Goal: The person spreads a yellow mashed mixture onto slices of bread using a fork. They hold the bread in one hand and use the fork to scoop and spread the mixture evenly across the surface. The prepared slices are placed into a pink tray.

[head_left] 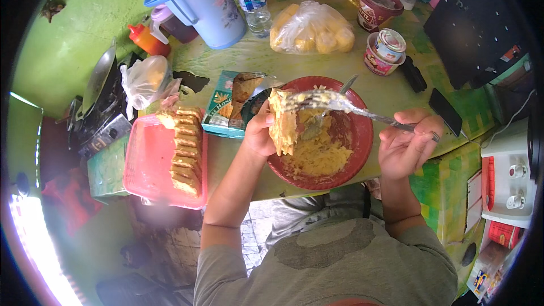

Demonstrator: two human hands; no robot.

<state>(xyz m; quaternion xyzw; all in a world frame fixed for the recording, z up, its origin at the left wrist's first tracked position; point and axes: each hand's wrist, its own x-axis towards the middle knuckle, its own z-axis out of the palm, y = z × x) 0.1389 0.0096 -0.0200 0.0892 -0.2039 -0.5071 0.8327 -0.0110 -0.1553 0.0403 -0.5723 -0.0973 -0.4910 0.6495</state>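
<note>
My left hand [258, 129] grips a pale, layered cracker piece [282, 134] coated with yellow mash, holding it on edge over the left side of a red bowl [366, 144]. A metal fork [374, 117] is in my right hand [410, 144], its handle pinched between fingers and thumb. Mash clings to the tines, which meet the top of the cracker piece. Lumpy yellow mash [316, 161] lies in the bowl, with a metal utensil handle [349, 83] leaning on the far rim. Left of the bowl, a pink plastic basket [146, 161] holds a row of filled crackers [186, 153].
An opened green cracker box [219, 108] lies between basket and bowl. Behind stand a blue thermos jug [216, 12], a water bottle [255, 8] and a plastic bag of yellow lumps [312, 29]. Stacked small containers [384, 51] and a phone [445, 110] are at right.
</note>
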